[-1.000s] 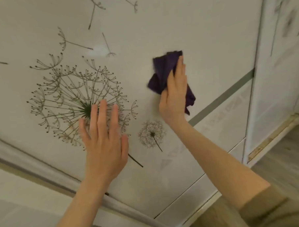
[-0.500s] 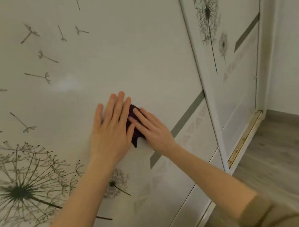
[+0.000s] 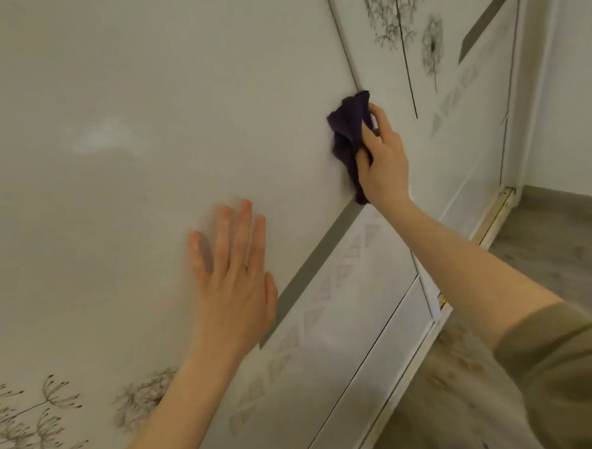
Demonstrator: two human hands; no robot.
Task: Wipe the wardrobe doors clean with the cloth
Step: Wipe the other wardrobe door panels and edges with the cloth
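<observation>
A white wardrobe door printed with grey dandelions fills most of the view. A second door stands to its right past a dark seam. My right hand presses a crumpled dark purple cloth against the first door's right edge, just left of the seam. My left hand lies flat on the same door lower down, fingers spread, holding nothing. A grey diagonal stripe runs between the two hands.
A pale smear or reflection shows on the door at upper left. The bottom sliding rail and grey wood floor lie at right. A white side wall closes off the far right.
My right hand has slid the cloth up and to the right, away from my left hand, to the door's edge. The view has shifted right along the wardrobe.
</observation>
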